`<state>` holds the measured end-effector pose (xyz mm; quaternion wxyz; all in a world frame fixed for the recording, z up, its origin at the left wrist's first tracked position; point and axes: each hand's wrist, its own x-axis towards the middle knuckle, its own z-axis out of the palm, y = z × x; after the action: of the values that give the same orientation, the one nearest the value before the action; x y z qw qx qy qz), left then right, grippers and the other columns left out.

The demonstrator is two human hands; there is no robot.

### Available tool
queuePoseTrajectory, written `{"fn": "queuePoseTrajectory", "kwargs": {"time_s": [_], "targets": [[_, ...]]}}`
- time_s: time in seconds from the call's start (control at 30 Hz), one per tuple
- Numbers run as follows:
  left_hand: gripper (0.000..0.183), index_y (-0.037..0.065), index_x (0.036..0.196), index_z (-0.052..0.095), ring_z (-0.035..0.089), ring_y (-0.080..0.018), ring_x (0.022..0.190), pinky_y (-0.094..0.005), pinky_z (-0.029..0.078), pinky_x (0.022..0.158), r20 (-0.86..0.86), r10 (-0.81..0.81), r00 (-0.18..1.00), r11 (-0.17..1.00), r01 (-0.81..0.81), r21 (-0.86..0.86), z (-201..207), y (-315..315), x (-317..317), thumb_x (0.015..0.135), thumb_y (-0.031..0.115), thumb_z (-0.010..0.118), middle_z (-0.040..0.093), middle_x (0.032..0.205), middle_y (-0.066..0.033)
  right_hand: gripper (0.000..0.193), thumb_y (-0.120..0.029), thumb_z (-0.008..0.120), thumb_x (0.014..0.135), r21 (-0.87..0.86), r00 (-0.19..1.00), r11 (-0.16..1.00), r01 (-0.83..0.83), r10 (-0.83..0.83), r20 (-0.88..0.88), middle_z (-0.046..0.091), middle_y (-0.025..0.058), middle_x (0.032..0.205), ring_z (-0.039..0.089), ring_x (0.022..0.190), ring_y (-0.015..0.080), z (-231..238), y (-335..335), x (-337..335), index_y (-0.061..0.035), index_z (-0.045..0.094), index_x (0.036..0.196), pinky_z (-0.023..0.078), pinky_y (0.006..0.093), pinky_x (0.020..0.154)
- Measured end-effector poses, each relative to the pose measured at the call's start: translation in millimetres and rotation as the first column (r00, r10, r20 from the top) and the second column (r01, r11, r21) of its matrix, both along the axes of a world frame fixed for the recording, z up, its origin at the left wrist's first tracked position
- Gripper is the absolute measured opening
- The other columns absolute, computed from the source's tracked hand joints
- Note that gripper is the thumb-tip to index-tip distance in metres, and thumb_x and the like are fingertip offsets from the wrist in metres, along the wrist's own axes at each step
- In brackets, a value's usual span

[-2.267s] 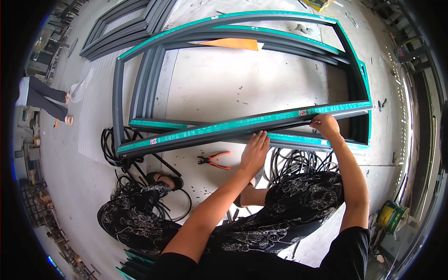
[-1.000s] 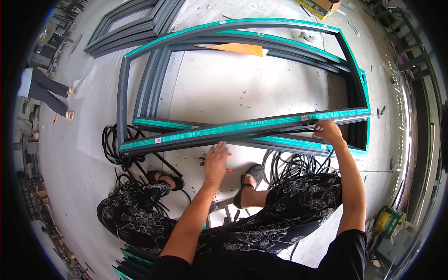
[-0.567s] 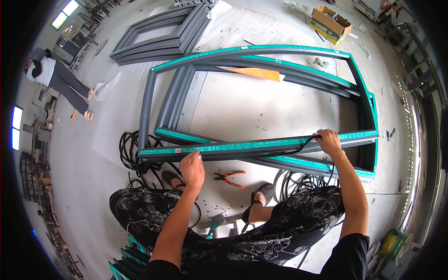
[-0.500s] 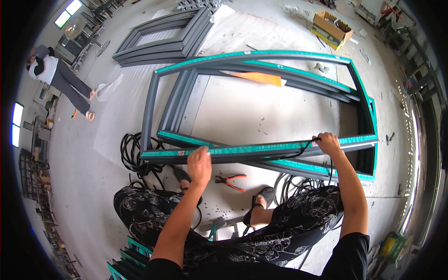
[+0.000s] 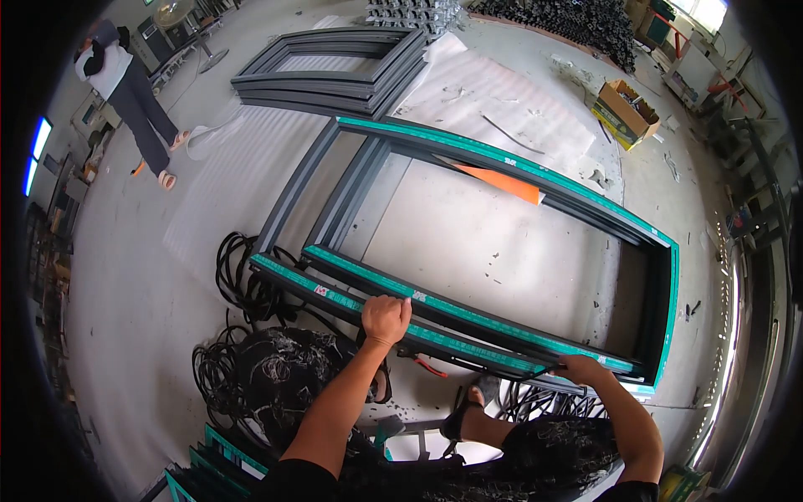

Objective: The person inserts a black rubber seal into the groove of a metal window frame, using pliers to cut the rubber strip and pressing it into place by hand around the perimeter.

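Observation:
In front of me a dark grey window frame (image 5: 335, 298), its faces covered in green film, lies skewed across a stack of similar frames (image 5: 335, 209). My left hand (image 5: 387, 320) is closed on its near bar, left of the middle. Toward the right end of that bar, my right hand (image 5: 583, 370) pinches a thin black rubber strip (image 5: 535, 373), which runs along the bar's near side. Between my feet lie pliers (image 5: 431, 366) with orange-red handles, partly hidden under the frame. My right fingertips are partly hidden.
Coils of black strip (image 5: 242, 280) lie at left, with another tangle (image 5: 548, 404) under the frame at right. An orange piece (image 5: 506, 184) rests inside the stack. Beyond are more grey frames (image 5: 326, 92) and a cardboard box (image 5: 626, 113). Another person (image 5: 134, 100) stands far left.
The top frame has swung clockwise and dropped lower onto the stack, its right end coming nearer me. My left hand has closed on its bar. My right hand moved nearer, still holding the strip.

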<state>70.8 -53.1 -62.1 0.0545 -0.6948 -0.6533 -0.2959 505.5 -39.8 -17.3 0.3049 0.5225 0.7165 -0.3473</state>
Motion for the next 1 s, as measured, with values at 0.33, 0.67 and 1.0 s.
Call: {"fn": "queuePoseTrajectory", "kwargs": {"time_s": [0.33,0.67,1.0], "targets": [[0.037,0.007,0.049,0.052,0.052,-0.0298,0.050,-0.0405,0.040,0.049,0.036,-0.093,0.995,0.989,0.097,-0.113,27.8,62.8,20.5,0.082,0.023,0.051,0.053,0.051,-0.0109,0.047,-0.049,0.054,0.084,-0.120,0.989,0.982,0.146,-0.143,0.034,0.060,0.0156,0.085,0.056,0.080,0.0264,15.8,15.4,8.3,-0.0049,0.060,0.099,0.043,0.0363,0.071],[0.040,0.005,0.047,0.049,0.047,-0.0299,0.048,-0.0414,0.038,0.050,0.062,-0.098,0.993,0.994,0.095,0.047,34.4,72.3,-4.7,0.083,0.022,0.051,0.048,0.048,-0.0107,0.043,-0.047,0.051,0.086,0.028,0.992,0.998,0.061,-0.058,-0.111,0.063,0.0155,0.088,0.059,0.085,0.0326,46.5,4.9,-7.1,-0.0070,0.062,0.096,0.045,0.0398,0.073],[0.038,0.004,0.050,0.053,0.051,-0.0328,0.054,-0.0446,0.040,0.053,0.059,-0.030,0.998,0.999,0.033,-0.038,0.7,61.4,13.7,0.083,0.022,0.049,0.053,0.053,-0.0144,0.038,-0.045,0.059,0.078,0.397,0.982,0.913,0.096,-0.023,-0.185,0.060,0.0156,0.071,0.059,0.072,0.0355,55.1,-16.7,2.7,-0.0067,0.059,0.080,0.046,0.0443,0.063]]}}
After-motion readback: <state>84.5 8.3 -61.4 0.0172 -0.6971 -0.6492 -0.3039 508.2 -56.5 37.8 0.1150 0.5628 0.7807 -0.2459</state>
